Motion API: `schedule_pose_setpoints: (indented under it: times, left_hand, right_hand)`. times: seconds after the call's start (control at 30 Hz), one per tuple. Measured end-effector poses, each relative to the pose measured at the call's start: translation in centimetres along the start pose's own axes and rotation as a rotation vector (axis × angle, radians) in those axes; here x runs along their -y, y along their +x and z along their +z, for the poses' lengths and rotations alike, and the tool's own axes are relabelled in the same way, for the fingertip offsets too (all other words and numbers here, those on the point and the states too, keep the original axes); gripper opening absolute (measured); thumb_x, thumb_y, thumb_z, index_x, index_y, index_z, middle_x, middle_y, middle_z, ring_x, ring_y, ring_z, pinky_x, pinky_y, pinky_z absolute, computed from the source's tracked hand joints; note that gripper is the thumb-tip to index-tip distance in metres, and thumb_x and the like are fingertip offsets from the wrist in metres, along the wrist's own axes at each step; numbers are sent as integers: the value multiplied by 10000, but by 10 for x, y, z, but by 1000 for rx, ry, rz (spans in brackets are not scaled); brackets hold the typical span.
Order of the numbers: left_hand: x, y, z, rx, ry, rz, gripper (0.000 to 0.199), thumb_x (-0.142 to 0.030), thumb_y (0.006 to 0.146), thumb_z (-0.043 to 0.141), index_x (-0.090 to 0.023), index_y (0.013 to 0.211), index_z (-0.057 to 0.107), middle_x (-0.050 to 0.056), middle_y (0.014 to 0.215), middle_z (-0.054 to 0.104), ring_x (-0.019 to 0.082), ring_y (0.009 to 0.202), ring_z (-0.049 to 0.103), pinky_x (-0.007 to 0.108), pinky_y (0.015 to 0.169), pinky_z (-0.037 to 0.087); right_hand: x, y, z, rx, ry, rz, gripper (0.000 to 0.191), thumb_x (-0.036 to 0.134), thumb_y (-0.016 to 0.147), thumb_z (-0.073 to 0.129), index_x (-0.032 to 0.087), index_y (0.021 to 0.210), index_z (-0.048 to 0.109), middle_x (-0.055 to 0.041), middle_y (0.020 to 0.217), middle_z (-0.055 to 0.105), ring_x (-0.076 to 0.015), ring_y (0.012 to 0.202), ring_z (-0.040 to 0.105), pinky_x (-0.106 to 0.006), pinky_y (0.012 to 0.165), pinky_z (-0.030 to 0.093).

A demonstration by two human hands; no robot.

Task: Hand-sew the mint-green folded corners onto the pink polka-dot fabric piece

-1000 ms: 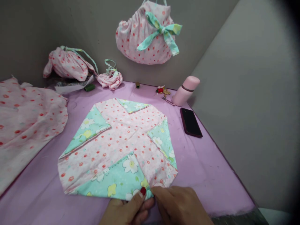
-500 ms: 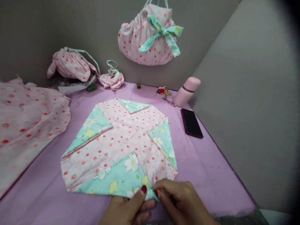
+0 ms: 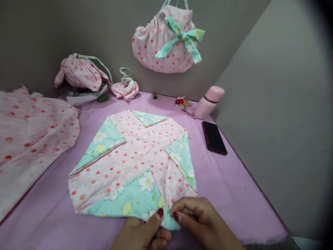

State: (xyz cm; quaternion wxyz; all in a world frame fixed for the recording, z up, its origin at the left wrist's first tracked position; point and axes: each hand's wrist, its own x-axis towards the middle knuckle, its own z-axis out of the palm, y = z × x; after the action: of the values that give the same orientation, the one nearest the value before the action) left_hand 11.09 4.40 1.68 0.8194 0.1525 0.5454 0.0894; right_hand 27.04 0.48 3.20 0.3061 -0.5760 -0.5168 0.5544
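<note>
A pink dotted cloth (image 3: 140,146) lies spread on the table, with mint floral triangles folded in at its corners. My left hand (image 3: 147,232) grips the near mint triangle (image 3: 127,203) at its front edge, thumb on top and fingers beneath. Beside it, my right hand (image 3: 199,220) is closed in a pinch at the right corner of that triangle. Whatever lies between its fingertips is too small to make out. Stitches run along the triangle's upper left edge.
More pink fabric (image 3: 39,132) covers the left side of the purple table (image 3: 223,194). Behind are pouches (image 3: 80,73), a green spool (image 3: 103,98), small scissors (image 3: 188,113), a pink bottle (image 3: 208,103) and a phone (image 3: 214,137). A pouch with a bow (image 3: 166,45) hangs above.
The view has shifted slightly. My right hand has turned a little at the cloth's corner, and more of the mint corner shows below its fingertips.
</note>
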Motion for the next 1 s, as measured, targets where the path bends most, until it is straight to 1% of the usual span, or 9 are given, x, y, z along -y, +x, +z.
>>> schedule_pose_setpoints:
  times: [0.2, 0.37, 0.47, 0.57, 0.67, 0.77, 0.87, 0.93, 1.0]
  left_hand:
    - [-7, -7, 2, -6, 21, -39, 300, -326, 628, 734, -122, 438, 622, 17, 416, 624, 61, 359, 496, 137, 379, 324]
    - [-8, -9, 3, -2, 0, -20, 268, -308, 620, 741, -134, 454, 624, 8, 418, 629, 70, 366, 499, 143, 382, 334]
    - [-6, -8, 4, -11, 0, 7, 280, -306, 607, 751, -121, 446, 617, 10, 413, 624, 64, 368, 507, 134, 383, 343]
    - [-2, -4, 4, -27, -24, 12, 275, -315, 586, 762, -110, 471, 619, 10, 406, 620, 66, 362, 512, 138, 372, 334]
    - [2, 0, 4, -20, -64, 56, 264, -338, 606, 742, -100, 549, 643, 26, 424, 639, 76, 357, 526, 155, 385, 351]
    - [4, 3, 4, -14, -72, 74, 279, -358, 619, 727, -87, 616, 662, 32, 433, 642, 83, 359, 533, 167, 398, 361]
    - [5, 4, 3, 2, -73, 75, 288, -357, 601, 739, -77, 610, 670, 27, 413, 623, 83, 353, 516, 173, 400, 355]
    - [6, 3, 3, 24, -74, 93, 278, -346, 600, 741, -78, 588, 667, 18, 406, 612, 77, 356, 504, 172, 407, 351]
    - [6, 3, 3, 36, -73, 108, 252, -333, 607, 738, -93, 605, 661, 3, 404, 608, 74, 357, 499, 170, 413, 350]
  right_hand:
    - [-2, 5, 2, 47, 207, 59, 202, 323, 785, 564, 125, 767, 604, 23, 584, 492, -77, 529, 432, -192, 511, 318]
    - [-2, 6, 3, 50, 185, 45, 198, 320, 805, 545, 127, 778, 581, 24, 599, 483, -80, 548, 428, -194, 524, 316]
    - [-3, 4, 4, 43, 80, 11, 200, 319, 841, 497, 135, 792, 557, 35, 597, 443, -82, 547, 384, -201, 520, 298]
    - [-2, 3, 6, 60, -85, -12, 218, 333, 883, 409, 154, 798, 498, 47, 582, 393, -89, 531, 343, -208, 506, 288]
    - [3, 2, 9, 66, -250, -67, 204, 324, 908, 308, 181, 804, 410, 45, 582, 404, -98, 516, 360, -212, 492, 292]
    - [7, 3, 15, 23, -350, -129, 161, 297, 911, 256, 200, 833, 358, 53, 559, 420, -100, 484, 397, -204, 467, 299]
    - [5, 6, 22, -42, -472, -117, 120, 281, 903, 287, 210, 865, 376, 49, 553, 478, -99, 471, 457, -186, 445, 310]
    - [2, 8, 25, -56, -583, -116, 92, 236, 885, 332, 213, 838, 409, 46, 544, 519, -92, 455, 486, -169, 421, 304]
    - [1, 9, 26, -71, -717, -187, 91, 170, 840, 380, 211, 778, 431, 57, 506, 523, -78, 411, 477, -155, 385, 278]
